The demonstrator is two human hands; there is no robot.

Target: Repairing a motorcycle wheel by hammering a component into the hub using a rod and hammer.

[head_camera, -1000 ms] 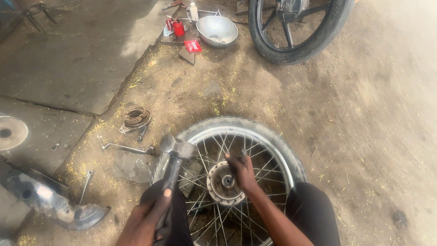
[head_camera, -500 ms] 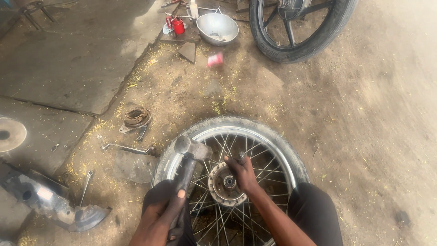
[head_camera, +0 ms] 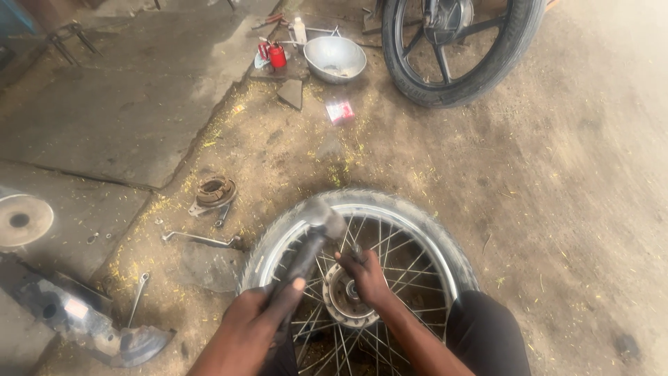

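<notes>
Ground surface is packed brown dirt [head_camera: 570, 209], dusty and strewn with small yellow flecks. A grey concrete slab [head_camera: 132, 104] occupies the upper left, its edge running diagonally; a second slab section [head_camera: 62, 230] lies below it, divided by a crack. Daylight falls evenly, brighter toward the upper right. On the dirt near the top: a metal bowl [head_camera: 335, 58], a red oil can [head_camera: 277, 56], a small white bottle [head_camera: 300, 30] and a pink packet [head_camera: 340, 111]. A black motorcycle tyre [head_camera: 480, 76] stands at the top edge. Spanners [head_camera: 198, 239] lie at left.
</notes>
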